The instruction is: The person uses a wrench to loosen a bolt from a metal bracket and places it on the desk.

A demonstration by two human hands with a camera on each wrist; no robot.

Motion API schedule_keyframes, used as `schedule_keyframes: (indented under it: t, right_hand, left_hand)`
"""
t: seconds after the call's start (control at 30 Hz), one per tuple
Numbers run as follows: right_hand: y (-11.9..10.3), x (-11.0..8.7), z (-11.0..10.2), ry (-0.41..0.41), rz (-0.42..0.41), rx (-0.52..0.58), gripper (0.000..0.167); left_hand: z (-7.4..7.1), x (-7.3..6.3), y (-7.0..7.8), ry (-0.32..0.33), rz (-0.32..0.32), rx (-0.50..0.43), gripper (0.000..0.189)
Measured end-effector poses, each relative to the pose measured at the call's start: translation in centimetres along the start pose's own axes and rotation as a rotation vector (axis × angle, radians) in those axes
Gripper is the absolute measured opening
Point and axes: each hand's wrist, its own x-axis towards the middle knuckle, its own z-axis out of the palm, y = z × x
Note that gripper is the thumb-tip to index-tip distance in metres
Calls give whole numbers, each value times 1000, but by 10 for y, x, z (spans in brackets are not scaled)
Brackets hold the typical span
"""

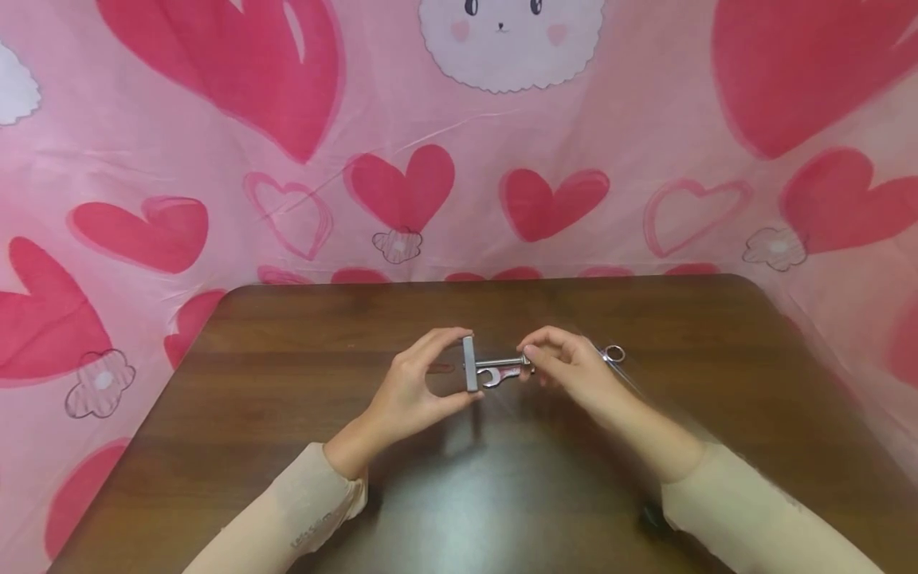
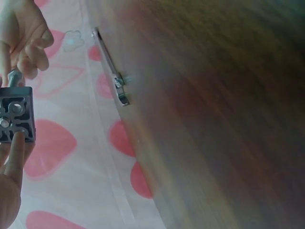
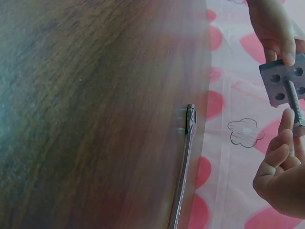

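My left hand [image 1: 409, 391] holds a small grey metal plate [image 1: 469, 363] upright, thumb and fingers at its opposite edges. The plate is square with several holes, as the right wrist view shows. A silver bolt [image 1: 500, 363] runs through the plate's middle and points toward my right hand [image 1: 570, 367]. That hand pinches the bolt's head end with thumb and fingers; in the right wrist view a hex part [image 3: 299, 125] shows there. Behind the hands a silver wrench [image 1: 493, 377] lies on the table, its middle hidden by the right hand.
The dark brown wooden table [image 1: 287, 446] has rounded far corners. Behind it hangs a pink cloth [image 1: 473, 215] with red hearts. A silver ring end [image 1: 614, 353] shows beyond the right hand. A dark blurred thing [image 1: 653, 518] sits under the right sleeve.
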Motion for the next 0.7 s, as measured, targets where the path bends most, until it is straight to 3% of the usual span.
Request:
schedule_keyframes:
  t: [0.27,0.37,0.53,0.7]
  right_hand:
    - [-1,0,0,1,-2,45,21]
    - [0,0,0,26,-45,1,19]
    - [1,0,3,31,-122,-56,28]
    - [3,1,2,-12,-53,-1,25]
  left_hand:
    - [2,1,0,-3,21,-1,72]
    - [1,1,0,1,18,-12,72]
    - [0,1,-1,8,9,-8,72]
    - [0,0,-1,8,9,-14,73]
